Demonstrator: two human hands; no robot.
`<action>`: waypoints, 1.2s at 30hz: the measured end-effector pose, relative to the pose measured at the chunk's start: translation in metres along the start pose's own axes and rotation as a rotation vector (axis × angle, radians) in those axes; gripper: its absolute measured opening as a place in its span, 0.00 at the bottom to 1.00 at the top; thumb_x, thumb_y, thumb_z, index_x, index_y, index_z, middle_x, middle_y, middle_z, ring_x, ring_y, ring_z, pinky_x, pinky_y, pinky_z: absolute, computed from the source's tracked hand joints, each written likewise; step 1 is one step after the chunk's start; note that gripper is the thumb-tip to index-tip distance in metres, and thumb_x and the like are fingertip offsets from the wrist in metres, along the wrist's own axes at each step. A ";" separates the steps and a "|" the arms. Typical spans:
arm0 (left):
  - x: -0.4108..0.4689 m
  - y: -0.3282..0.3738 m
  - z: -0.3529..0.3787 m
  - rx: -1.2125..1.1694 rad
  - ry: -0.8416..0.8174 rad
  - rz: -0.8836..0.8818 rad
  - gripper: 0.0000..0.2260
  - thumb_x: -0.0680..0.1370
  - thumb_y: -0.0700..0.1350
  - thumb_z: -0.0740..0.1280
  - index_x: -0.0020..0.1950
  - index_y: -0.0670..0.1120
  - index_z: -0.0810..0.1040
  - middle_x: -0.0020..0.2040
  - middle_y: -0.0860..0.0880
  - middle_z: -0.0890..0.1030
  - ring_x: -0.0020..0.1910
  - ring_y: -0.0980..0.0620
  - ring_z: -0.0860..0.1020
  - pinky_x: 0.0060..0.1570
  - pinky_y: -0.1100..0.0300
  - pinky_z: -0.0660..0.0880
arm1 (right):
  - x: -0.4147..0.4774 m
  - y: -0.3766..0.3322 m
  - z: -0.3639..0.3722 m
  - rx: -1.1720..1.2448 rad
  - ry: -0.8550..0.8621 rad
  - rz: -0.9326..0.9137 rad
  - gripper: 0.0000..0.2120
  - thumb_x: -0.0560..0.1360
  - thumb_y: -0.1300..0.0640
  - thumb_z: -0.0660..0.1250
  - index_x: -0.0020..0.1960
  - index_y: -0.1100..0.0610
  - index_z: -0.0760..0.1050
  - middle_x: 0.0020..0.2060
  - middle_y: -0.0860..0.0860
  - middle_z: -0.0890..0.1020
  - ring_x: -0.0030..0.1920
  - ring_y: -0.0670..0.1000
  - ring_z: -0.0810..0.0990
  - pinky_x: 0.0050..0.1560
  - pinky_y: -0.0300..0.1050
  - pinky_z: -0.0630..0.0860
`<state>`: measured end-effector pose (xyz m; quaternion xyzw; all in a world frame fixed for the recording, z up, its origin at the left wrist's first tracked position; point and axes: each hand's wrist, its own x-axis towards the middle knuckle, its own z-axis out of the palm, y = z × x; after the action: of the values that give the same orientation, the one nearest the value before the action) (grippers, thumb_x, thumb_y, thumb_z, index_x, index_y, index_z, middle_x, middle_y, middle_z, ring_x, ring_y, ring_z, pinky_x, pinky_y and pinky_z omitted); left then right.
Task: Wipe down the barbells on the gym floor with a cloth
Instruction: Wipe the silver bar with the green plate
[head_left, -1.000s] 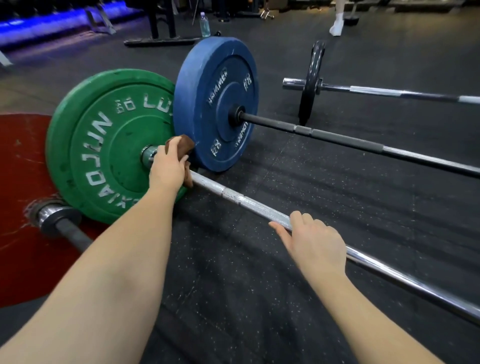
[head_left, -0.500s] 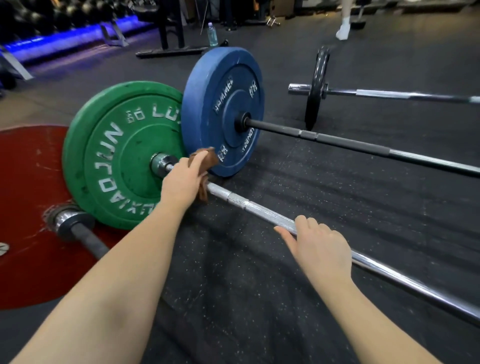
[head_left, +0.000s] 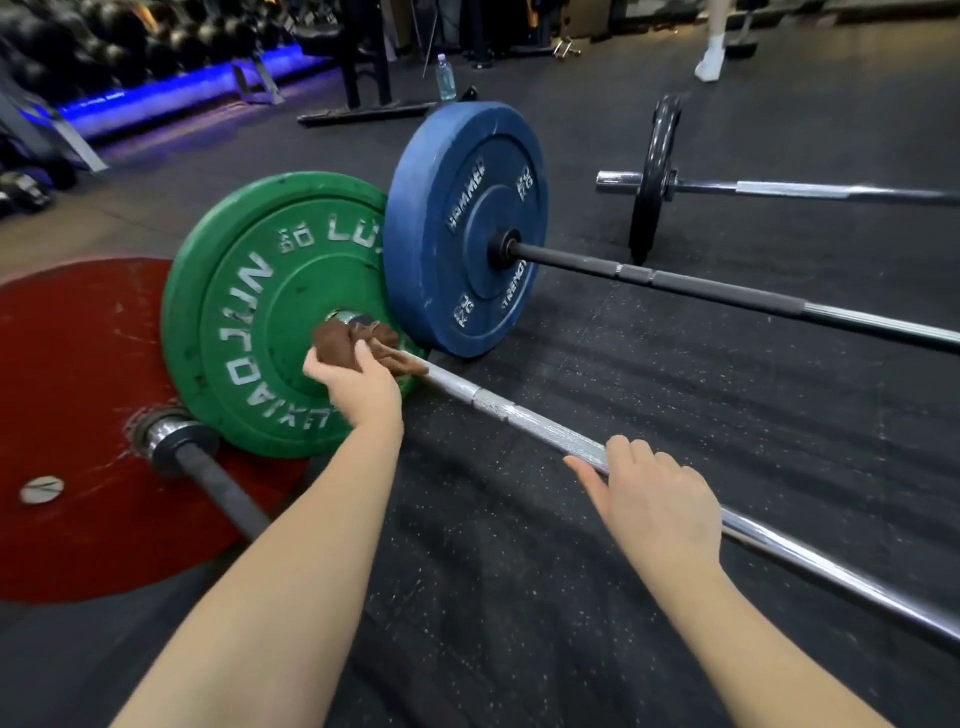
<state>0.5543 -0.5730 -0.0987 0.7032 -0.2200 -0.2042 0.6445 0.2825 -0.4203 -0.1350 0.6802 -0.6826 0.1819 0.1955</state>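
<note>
**Q:** Where do the hands lie relative to the green plate?

**A:** Nearest the viewer and well right of the green plate, the right hand lies on the chrome barbell. Its fingers curl over the shaft's far edge and its thumb lies along the near edge. The left hand is at the green plate's hub, gripping a bunched brown cloth where the shaft meets the plate face. The hands are well apart on the same shaft.

**Q:** What borders the green plate?

**A:** To its near left is a red plate, which the green rim overlaps in this view. The red plate's dark shaft runs toward the viewer and passes under the left forearm. To the far right of the green plate stands a blue plate. Whether the two rims touch cannot be told.

**Q:** Where is there open room?

**A:** Right of the green plate, bare rubber floor lies between the chrome barbell and the blue plate's black barbell. More bare floor lies on the near side of the chrome shaft.

**Q:** And farther off?

**A:** Beyond the blue plate, well apart from the green plate, a third barbell carries a thin black plate. Farthest from the green plate are a water bottle, a blue-lit dumbbell rack and a person's socked foot.
</note>
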 end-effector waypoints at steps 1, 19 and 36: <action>0.002 0.001 -0.003 -0.196 0.061 -0.167 0.25 0.81 0.46 0.69 0.73 0.50 0.61 0.64 0.43 0.74 0.55 0.41 0.79 0.60 0.48 0.77 | 0.000 0.000 -0.001 0.008 -0.001 0.000 0.24 0.82 0.35 0.52 0.39 0.53 0.59 0.28 0.50 0.61 0.26 0.54 0.60 0.29 0.45 0.57; 0.024 -0.037 0.002 -0.543 -0.478 -0.553 0.40 0.64 0.69 0.78 0.70 0.51 0.75 0.61 0.47 0.82 0.58 0.45 0.82 0.58 0.38 0.80 | 0.001 0.001 0.001 -0.052 0.006 -0.008 0.25 0.83 0.35 0.55 0.38 0.54 0.59 0.28 0.50 0.60 0.27 0.53 0.58 0.30 0.46 0.55; 0.025 -0.035 0.011 -0.395 -0.441 -0.616 0.13 0.79 0.39 0.66 0.63 0.45 0.74 0.61 0.40 0.81 0.55 0.40 0.83 0.56 0.37 0.80 | 0.002 0.000 -0.002 -0.020 -0.035 0.007 0.25 0.82 0.35 0.53 0.38 0.54 0.60 0.28 0.50 0.62 0.27 0.55 0.61 0.30 0.46 0.57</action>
<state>0.5699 -0.5941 -0.1350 0.5386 -0.0890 -0.5708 0.6133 0.2826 -0.4205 -0.1324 0.6791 -0.6899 0.1639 0.1896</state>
